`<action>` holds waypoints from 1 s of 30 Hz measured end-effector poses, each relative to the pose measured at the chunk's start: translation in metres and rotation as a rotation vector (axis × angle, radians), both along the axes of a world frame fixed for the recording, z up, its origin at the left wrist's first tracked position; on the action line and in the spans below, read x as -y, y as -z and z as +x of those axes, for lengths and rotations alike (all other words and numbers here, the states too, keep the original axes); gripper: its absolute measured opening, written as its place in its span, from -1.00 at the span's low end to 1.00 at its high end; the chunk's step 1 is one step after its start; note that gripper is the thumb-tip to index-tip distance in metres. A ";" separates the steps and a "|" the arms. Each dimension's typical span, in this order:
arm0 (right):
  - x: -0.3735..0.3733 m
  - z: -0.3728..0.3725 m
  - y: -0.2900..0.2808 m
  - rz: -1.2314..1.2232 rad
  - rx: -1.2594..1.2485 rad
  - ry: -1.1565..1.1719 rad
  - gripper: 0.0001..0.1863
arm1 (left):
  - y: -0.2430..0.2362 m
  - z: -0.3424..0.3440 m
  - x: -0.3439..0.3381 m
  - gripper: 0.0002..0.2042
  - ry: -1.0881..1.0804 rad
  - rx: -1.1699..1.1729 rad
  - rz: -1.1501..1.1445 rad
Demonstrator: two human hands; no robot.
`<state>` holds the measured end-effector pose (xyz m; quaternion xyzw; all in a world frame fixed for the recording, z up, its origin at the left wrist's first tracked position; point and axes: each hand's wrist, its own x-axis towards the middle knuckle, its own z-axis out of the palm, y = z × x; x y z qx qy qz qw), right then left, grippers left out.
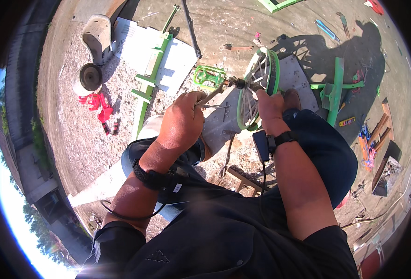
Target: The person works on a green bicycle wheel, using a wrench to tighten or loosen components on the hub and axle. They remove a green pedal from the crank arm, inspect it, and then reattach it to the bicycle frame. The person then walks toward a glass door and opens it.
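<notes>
Outdoor work yard (sunlit); tools [238,48], green parts [157,59] on bare ground [91,158]

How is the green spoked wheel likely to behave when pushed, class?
The green wheel would probably roll on its round rim, yet might tip sideways because it is narrow. Its open spokes suggest it is fairly light for its size.

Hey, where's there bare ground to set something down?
Free patches: beyond the wheel, between the black rod and green bracket; also pale ground between the red pieces and long green beam. It's crowded ahead of your left hand, around the green pedal.
</notes>
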<state>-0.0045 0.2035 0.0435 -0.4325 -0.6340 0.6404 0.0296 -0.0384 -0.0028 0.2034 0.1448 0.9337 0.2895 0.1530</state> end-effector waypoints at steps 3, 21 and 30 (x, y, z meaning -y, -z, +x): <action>0.001 -0.001 -0.003 -0.003 0.016 -0.002 -0.71 | 0.000 0.009 -0.007 -0.77 -0.003 -0.041 0.033; -0.002 -0.001 0.011 -0.031 -0.104 -0.033 -0.70 | 0.006 -0.123 -0.062 -0.75 0.230 0.099 -0.173; -0.001 -0.001 -0.010 0.081 0.003 -0.081 -0.75 | 0.070 -0.200 -0.094 -0.77 0.473 0.102 -0.350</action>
